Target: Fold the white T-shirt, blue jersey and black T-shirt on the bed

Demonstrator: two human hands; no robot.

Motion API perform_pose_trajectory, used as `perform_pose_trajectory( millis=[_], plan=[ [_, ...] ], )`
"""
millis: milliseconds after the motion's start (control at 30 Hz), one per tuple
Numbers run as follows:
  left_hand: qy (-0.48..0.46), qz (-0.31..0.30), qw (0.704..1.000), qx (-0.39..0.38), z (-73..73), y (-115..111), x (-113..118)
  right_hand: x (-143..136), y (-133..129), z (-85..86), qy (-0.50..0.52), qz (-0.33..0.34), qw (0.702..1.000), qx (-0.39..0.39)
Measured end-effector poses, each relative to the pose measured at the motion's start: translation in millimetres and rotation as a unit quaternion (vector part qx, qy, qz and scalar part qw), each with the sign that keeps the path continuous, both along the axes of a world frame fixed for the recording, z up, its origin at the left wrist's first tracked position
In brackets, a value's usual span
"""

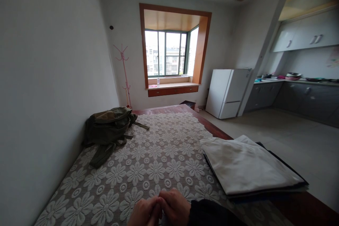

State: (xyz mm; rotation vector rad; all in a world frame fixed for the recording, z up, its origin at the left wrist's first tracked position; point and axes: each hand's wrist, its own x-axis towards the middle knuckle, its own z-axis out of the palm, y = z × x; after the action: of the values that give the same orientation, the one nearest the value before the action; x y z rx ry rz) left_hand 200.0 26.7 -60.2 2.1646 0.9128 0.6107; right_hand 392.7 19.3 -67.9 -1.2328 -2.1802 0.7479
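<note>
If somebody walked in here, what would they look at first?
Probably the bright window on the far wall. Then the flowery cloth in front, with a green backpack at its left and folded white fabric at its right. The left hand and right hand touch at the bottom.

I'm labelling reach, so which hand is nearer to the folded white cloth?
Right. The right hand is left of the folded white cloth and closer to the camera, not touching it. The left hand is farther left, against the right hand.
</note>
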Motion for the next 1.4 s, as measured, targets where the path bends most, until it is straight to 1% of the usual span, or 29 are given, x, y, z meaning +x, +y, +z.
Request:
perform_pose_trajectory(
  millis=[267, 400, 567, 933, 1233, 1400],
  plan=[
    [-0.002, -0.001, 1.0, -0.006, -0.3, -1, 0, -2, -1, 1.2, -0.008, -0.014, 1.0, 0.005],
    [-0.01, -0.005, 1.0, -0.002, -1.0, 1, 0, -2, -1, 4.6, -0.007, -0.009, 1.0, -0.001],
    [-0.009, 0.002, 1.0, -0.001, 1.5, -1, 1, -1, -2, 5.9, -0.007, -0.004, 1.0, -0.004],
    [0.001, 0.003, 1.0, -0.006, 2.5, -1, 1, -2, -2, 5.9, -0.021, -0.012, 1.0, 0.017],
    [0.0, 0.002, 1.0, 0.003, 2.3, 0, 1, -2, -3, 10.0, -0.005, -0.003, 1.0, -0.008],
    [-0.002, -0.004, 1.0, 0.003, 0.7, 0, 1, -1, -1, 7.5, 0.004, 0.003, 1.0, -0.016]
  ],
)
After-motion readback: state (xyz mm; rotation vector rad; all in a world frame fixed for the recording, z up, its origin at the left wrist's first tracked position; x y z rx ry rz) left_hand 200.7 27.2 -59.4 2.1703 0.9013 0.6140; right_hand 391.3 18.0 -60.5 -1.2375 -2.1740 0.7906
